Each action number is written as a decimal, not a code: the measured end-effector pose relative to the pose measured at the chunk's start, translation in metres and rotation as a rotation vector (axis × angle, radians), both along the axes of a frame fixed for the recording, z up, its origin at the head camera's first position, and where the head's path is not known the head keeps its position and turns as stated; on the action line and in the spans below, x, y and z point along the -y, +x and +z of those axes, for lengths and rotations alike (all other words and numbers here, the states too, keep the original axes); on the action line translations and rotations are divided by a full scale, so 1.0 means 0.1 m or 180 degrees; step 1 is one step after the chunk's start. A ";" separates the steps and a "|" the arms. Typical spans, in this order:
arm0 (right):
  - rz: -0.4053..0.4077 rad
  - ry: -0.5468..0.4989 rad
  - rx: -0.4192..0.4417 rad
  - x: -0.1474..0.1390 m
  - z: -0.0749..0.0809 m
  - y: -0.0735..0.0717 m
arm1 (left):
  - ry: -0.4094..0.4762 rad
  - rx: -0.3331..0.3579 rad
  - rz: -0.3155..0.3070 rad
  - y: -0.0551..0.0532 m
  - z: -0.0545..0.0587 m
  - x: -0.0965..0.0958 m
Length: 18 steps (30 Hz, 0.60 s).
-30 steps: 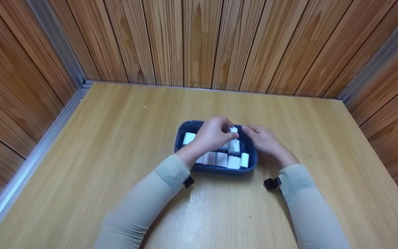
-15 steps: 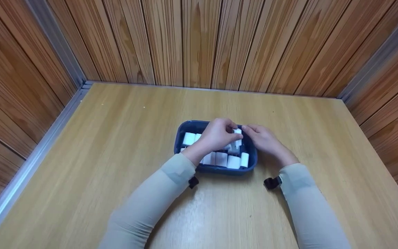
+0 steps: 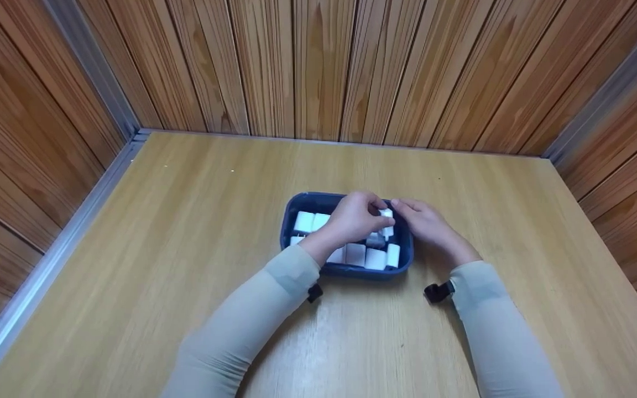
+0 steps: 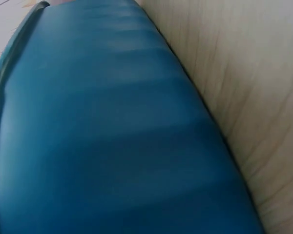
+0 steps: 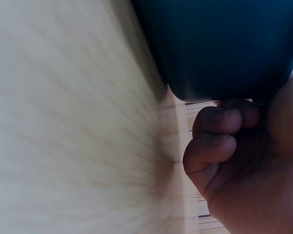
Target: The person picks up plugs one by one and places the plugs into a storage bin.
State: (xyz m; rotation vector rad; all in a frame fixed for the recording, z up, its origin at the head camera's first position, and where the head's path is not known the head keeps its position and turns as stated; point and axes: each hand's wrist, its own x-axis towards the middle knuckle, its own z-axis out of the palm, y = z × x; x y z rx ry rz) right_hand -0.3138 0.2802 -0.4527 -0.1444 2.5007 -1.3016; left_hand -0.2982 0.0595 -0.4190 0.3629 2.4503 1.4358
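Observation:
A dark blue plastic tub [image 3: 360, 272] with rounded corners holds several white power adapters [image 3: 375, 258], some in a row along its near side. My left hand [image 3: 356, 218] reaches over the tub and pinches a white power adapter [image 3: 387, 228] between thumb and fingers at the right rear part. At the right rear corner my right hand [image 3: 423, 224] holds the rim. In the right wrist view its curled fingers [image 5: 212, 139] lie against the tub's end wall [image 5: 219, 48]. The left wrist view shows just the tub's long outer wall [image 4: 117, 122]; the left hand is hidden there.
The tub stands on a light wooden table [image 3: 213, 210]. Wood-panelled walls [image 3: 318, 72] enclose the table at the back and both sides, with a metal strip [image 3: 47, 254] along the left edge. Each wrist wears a small black camera [image 3: 438, 293].
My left hand has moved a little to the right and toward the near side with the white power adapter, uncovering more adapters at the tub's left. My right hand stays at the rim.

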 end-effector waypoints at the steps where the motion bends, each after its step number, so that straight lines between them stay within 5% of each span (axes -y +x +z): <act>1: -0.0004 -0.0017 0.0005 -0.01 0.00 0.00 | -0.0001 0.0002 -0.0016 0.00 0.00 -0.02; 11: 0.0002 -0.0098 0.0121 -0.05 -0.02 0.00 | 0.0006 0.0055 -0.0074 0.01 -0.04 -0.12; 18: 0.0032 -0.0087 0.0090 -0.03 -0.03 -0.02 | -0.0139 -0.0098 -0.0075 0.02 -0.06 -0.16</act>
